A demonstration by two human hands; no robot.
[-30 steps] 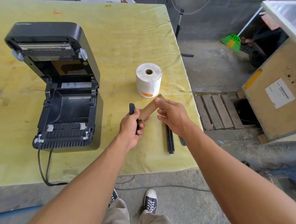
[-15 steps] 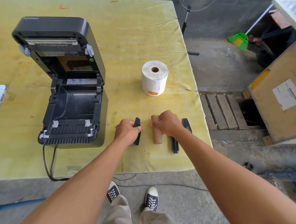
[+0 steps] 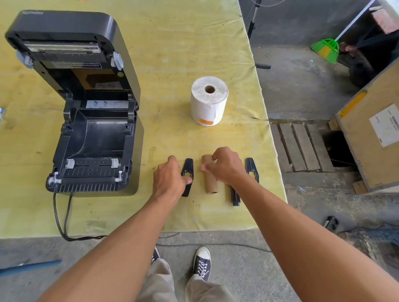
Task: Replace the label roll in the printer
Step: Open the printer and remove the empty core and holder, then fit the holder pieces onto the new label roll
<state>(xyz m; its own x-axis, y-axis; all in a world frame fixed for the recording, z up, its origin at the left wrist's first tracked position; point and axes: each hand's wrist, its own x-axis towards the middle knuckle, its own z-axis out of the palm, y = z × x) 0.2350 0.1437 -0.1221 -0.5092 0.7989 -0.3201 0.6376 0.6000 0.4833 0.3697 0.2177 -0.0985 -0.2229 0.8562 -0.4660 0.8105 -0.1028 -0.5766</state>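
Observation:
The black label printer (image 3: 91, 122) stands at the table's left with its lid up and its roll bay empty. A full white label roll (image 3: 208, 102) stands on end mid-table. Nearer me, an empty brown cardboard core (image 3: 209, 181) lies flat. My right hand (image 3: 226, 167) is over its far end, thumb and forefinger on either side of it. A black roll-holder piece (image 3: 187, 171) lies left of the core, with my left hand (image 3: 169, 179) beside it and its thumb across it. A second black holder piece (image 3: 250, 168) and a black spindle bar (image 3: 235, 196) lie to the right.
The yellow-covered table (image 3: 200, 30) ends just right of the black parts and close in front of them. The printer's cable (image 3: 60, 222) hangs over the front edge. A plywood crate (image 3: 380, 128), a wooden pallet (image 3: 302, 147) and a green broom (image 3: 326, 47) are on the floor at right.
A second ago both hands held the core and holder piece together above the table. They have come apart and now lie side by side on the table, a hand on each.

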